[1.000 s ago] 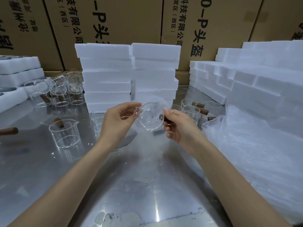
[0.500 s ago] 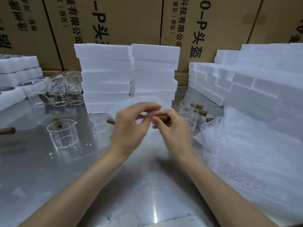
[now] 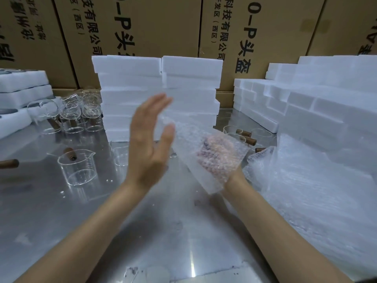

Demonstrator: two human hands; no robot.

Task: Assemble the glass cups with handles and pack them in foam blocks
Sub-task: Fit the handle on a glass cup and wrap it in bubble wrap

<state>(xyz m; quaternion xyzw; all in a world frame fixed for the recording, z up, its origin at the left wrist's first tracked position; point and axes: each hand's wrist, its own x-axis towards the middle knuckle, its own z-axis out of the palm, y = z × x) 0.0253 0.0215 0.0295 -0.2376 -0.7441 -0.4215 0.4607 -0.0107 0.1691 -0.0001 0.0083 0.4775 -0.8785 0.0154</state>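
My left hand (image 3: pixel 146 144) is raised over the steel table (image 3: pixel 102 221) with straight fingers, holding nothing. My right hand (image 3: pixel 220 156) shows only dimly through a bubble wrap sheet (image 3: pixel 191 133) that it grips and that covers it. Whether a cup is inside the wrap is hidden. A glass cup with a wooden handle (image 3: pixel 78 167) stands to the left. Another glass (image 3: pixel 120 154) stands behind my left hand. More handled cups (image 3: pixel 244 135) stand behind my right hand. White foam blocks (image 3: pixel 159 88) are stacked at the back centre.
A pile of bubble wrap (image 3: pixel 306 190) lies at the right, with stepped foam blocks (image 3: pixel 326 111) behind it. Several cups (image 3: pixel 70 113) and foam pieces (image 3: pixel 22 94) are at the back left. A loose wooden handle (image 3: pixel 9 164) lies at the left edge. Cardboard cartons (image 3: pixel 163 23) form the back wall.
Both hands held a glass cup and its handle together. Now my left hand has let go and opened upward, and a bubble wrap sheet covers my right hand.
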